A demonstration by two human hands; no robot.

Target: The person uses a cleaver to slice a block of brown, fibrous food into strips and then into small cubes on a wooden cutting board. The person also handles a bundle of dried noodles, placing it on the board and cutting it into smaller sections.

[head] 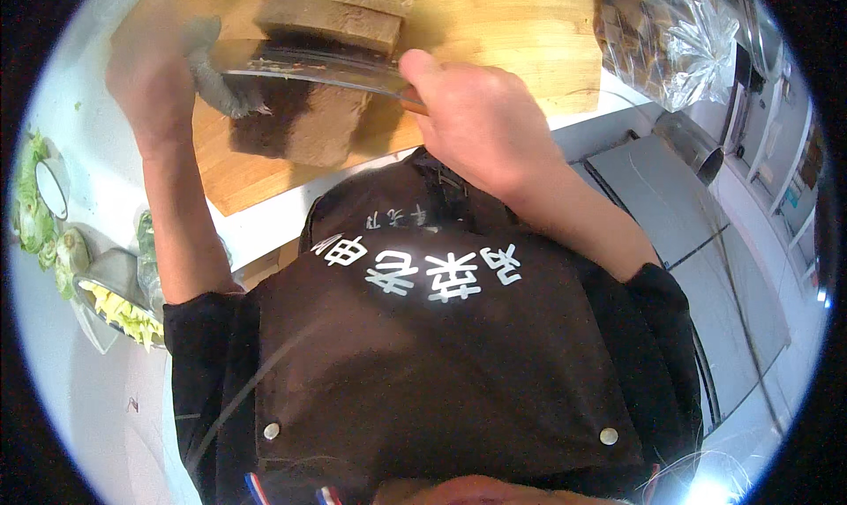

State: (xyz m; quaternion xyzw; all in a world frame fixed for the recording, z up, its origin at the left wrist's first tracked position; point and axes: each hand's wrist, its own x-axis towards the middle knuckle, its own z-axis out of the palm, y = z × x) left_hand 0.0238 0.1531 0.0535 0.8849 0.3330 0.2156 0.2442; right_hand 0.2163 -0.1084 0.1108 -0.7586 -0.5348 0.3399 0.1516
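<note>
My right hand (486, 121) grips the wooden handle of a large knife (317, 75). Its blade reaches left across the wooden cutting board (516, 28), with small crumbs on it. At the left, my blurred left hand (152, 75) holds what looks like a grey-green cloth (215, 75) by the blade's far end; its fingers are hard to make out. Below the blade lies a tan-brown block of food (324, 124), partly in shadow. Beyond the blade rest several thick slabs of similar food (331, 15), side by side. Their exact kind is unclear.
A clear plastic bag (662, 42) of brown pieces lies at the board's right. Left are green vegetables (33, 220) and a container of pale yellow-green cut pieces (122, 310). A metal cylinder (691, 151) and shelving (781, 148) are at the right.
</note>
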